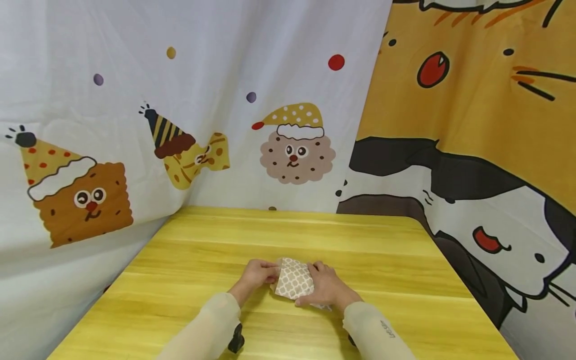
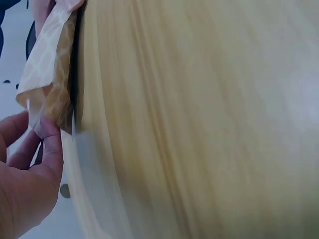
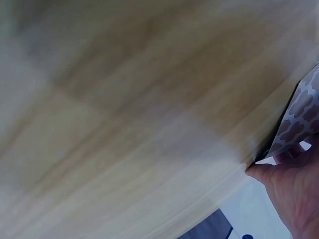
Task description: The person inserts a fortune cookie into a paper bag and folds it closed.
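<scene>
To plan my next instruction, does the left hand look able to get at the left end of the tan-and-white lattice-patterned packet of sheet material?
Yes, most likely: the left hand pinches the packet there, nothing visible blocks it, and the right hand grips the other side.

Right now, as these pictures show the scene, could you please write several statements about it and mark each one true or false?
1. The left hand pinches one end of the patterned bundle. True.
2. Only one of the hands touches the bundle. False: the right hand grips its other end.
3. The table has a wood-like grain. True.
4. The bundle is plain black. False: it is tan with a white pattern.
</scene>
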The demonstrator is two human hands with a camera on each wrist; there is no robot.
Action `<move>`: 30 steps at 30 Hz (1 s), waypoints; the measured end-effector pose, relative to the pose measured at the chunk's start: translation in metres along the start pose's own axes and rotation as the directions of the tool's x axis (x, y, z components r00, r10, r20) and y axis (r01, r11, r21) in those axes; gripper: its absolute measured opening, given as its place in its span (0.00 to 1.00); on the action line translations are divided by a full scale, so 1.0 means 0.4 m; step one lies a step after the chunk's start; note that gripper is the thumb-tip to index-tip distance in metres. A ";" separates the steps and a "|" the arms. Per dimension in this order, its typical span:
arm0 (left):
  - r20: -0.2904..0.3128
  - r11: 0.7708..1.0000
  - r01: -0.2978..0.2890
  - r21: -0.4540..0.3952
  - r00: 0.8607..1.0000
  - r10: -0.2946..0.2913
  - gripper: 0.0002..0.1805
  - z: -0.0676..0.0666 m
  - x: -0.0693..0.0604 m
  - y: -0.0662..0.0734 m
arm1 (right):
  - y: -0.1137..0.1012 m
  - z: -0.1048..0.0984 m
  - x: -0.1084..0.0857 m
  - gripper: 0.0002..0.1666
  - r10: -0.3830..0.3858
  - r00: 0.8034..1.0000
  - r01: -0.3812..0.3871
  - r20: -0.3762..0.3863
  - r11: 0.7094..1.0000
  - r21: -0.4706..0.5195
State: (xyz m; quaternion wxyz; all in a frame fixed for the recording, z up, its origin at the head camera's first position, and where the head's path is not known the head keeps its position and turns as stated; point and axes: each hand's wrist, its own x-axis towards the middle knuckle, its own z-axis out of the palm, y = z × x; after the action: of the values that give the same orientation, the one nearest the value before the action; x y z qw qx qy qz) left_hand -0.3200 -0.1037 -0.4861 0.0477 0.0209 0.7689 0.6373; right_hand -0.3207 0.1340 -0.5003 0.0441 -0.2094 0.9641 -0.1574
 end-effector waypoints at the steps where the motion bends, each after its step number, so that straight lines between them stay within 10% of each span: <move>1: 0.004 1.000 -0.007 0.010 1.000 0.007 0.12 0.003 -0.001 0.003 | 0.000 -0.001 0.001 0.74 0.000 1.000 0.000 0.002 1.000 0.001; 10: -0.006 0.994 -0.056 0.094 0.998 0.056 0.08 0.012 -0.005 -0.006 | -0.003 -0.003 0.003 0.75 -0.002 1.000 0.001 0.020 1.000 0.002; 25: 0.269 0.965 -0.181 0.189 0.955 0.126 0.18 0.029 -0.009 0.025 | -0.035 0.005 0.009 0.69 -0.046 0.998 0.050 -0.041 0.994 0.099; 30: 0.024 0.967 -0.205 0.153 0.979 0.203 0.20 0.037 -0.004 0.049 | -0.049 0.006 0.016 0.66 0.044 0.990 -0.018 -0.135 0.982 0.187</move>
State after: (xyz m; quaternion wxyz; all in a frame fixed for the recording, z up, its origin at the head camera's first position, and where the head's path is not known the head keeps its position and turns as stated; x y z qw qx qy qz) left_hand -0.3174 -0.0858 -0.4695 -0.0169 0.1061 0.8096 0.5770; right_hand -0.3186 0.1138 -0.4962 -0.0014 -0.1777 0.9492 -0.2598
